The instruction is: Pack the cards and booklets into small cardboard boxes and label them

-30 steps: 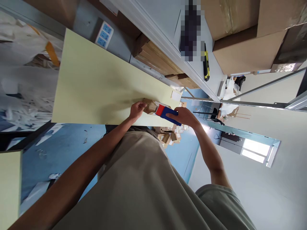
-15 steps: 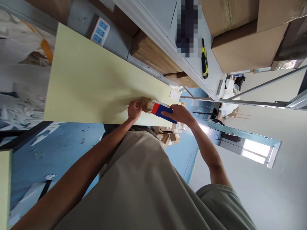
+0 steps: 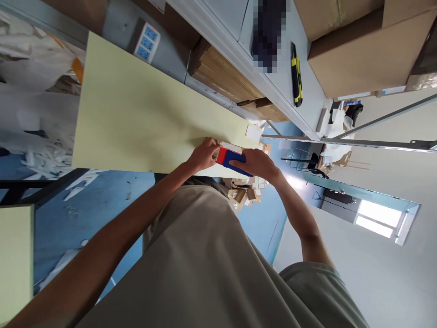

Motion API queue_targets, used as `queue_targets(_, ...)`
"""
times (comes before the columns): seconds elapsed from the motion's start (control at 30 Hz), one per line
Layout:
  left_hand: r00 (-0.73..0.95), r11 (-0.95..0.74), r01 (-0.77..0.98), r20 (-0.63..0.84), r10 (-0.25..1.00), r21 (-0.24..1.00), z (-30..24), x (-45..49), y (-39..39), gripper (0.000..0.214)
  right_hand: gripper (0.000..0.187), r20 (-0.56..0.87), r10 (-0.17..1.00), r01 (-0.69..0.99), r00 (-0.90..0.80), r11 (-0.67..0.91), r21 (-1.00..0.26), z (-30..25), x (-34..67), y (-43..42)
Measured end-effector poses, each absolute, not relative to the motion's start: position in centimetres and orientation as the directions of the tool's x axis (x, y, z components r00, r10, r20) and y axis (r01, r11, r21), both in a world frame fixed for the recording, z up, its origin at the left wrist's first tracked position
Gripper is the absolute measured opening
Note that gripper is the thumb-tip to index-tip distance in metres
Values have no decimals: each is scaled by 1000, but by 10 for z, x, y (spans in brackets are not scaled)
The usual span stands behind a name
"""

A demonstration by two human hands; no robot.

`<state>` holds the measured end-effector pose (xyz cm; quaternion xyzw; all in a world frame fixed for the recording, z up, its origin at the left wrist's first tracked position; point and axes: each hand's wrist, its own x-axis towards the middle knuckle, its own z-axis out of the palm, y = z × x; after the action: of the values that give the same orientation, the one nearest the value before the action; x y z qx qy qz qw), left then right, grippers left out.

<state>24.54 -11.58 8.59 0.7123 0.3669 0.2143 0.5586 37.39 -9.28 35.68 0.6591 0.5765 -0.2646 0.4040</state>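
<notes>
My right hand (image 3: 256, 163) grips a small blue-and-red box (image 3: 234, 161) with a white side, its thumb lying along the blue face. The box is held over the near edge of the pale yellow tabletop (image 3: 136, 109). At the box's red left end, my left hand (image 3: 204, 156) is closed, fingers bent around the end. A bit of a brown cardboard piece (image 3: 215, 155) shows between those fingers and the box; the rest of it is hidden by the hand and box.
A white power strip (image 3: 147, 43) lies beyond the tabletop. Cardboard boxes (image 3: 225, 75) stand under a grey shelf, which carries a black-and-yellow utility knife (image 3: 296, 77). White plastic bags (image 3: 48, 109) are heaped at the left; more cartons (image 3: 244, 193) sit on the blue floor.
My left hand has moved right, up against the red end of the box. The brown cardboard piece, which stuck out before, now shows only a little. My right hand keeps its hold.
</notes>
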Motion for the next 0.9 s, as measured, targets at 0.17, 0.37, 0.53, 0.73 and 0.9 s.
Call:
queue_targets(0.17,610,-144,419,-160,776,897,78,254,-113,35,57,-807,547,969,224,-36,245,360,375,-99)
queue_targets(0.37,587,-123,430,-173,791,895,70,254,-123,42,59,-809,523,962,266,-94,256,353,407,-107)
queue_targets(0.53,607,-129,458,-203,769,880,68,251,-121,54,61,-805,530,963,265,-97,252,323,445,-115)
queue_targets(0.73,565,-113,509,-233,791,853,80,248,-124,52,63,-830,531,985,172,-89,147,272,486,-118)
queue_targets(0.9,386,46,534,-292,875,844,91,257,-142,57,59,-842,534,994,79,-101,30,248,513,-115)
